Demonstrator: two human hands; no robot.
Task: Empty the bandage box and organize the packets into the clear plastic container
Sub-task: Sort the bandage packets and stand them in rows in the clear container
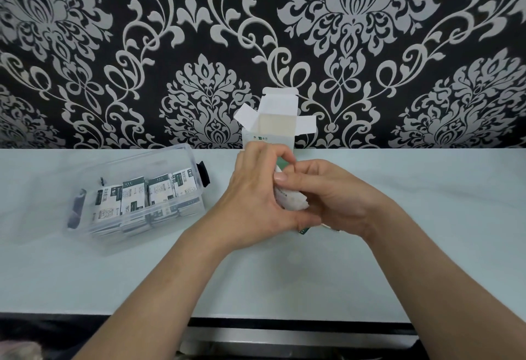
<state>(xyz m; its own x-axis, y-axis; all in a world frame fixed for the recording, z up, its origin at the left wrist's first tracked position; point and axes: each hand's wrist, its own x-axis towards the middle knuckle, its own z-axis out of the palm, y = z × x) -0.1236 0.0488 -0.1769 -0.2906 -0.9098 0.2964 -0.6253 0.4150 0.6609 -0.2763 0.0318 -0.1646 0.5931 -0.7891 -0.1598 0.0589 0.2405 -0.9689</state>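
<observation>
Bandage box [269,131] is stood upright at the back of the table [427,217], near the wall [113,46]. Its top flaps are spread open & the inside is seen as pale; whether any pkts are left in it can't be told. Its lower front is hidden by the hands.

A bundle of packets [291,203] is held up at centre, just in front of the box. It is gripped by the left hand [253,205] w/ fingers curled over its top, and pinched from the other side by the right hand [330,197], fingers bent & thumb laid along the bundle. A green corner is shown under the palms.

Clear plastic container [159,160] is set at an angle on the left, well apart from the box. Rows of stored packets [142,196] are packed inside. Black latches [204,173] are seen at both short ends. A narrow strip of table is left btwn its right end & the left hand.

A broad run of tabletop is seen from the right hand to the right frame edge, & more btwn the forearms and the table's front edge, where a dark band runs.
</observation>
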